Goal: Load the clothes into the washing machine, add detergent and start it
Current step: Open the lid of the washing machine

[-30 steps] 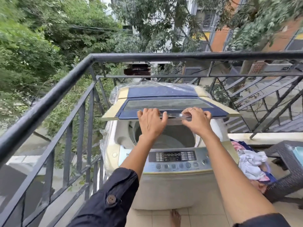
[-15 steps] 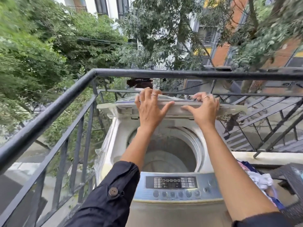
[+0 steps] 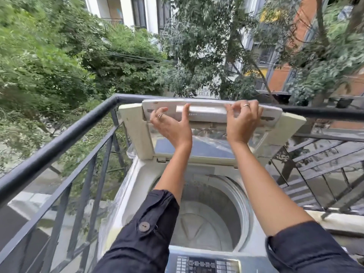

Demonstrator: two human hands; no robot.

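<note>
A white top-loading washing machine (image 3: 126, 196) stands on a balcony, its folding lid (image 3: 137, 133) raised upright against the back railing. The round drum (image 3: 204, 223) lies open below and looks empty. My left hand (image 3: 169, 127) and my right hand (image 3: 241, 123) both press on the lid's upper folded edge, fingers spread over it. The control panel (image 3: 204, 264) shows at the bottom edge. No clothes or detergent appear in this view.
A black metal railing (image 3: 59, 142) runs along the left side and behind the machine. More black bars (image 3: 323, 166) slope at the right above a pale ledge (image 3: 342, 221). Trees and buildings lie beyond.
The lid has swung from half-raised to fully upright and folded, with both hands following it upward. The view has moved closer, and the clothes pile at the right has left the frame.
</note>
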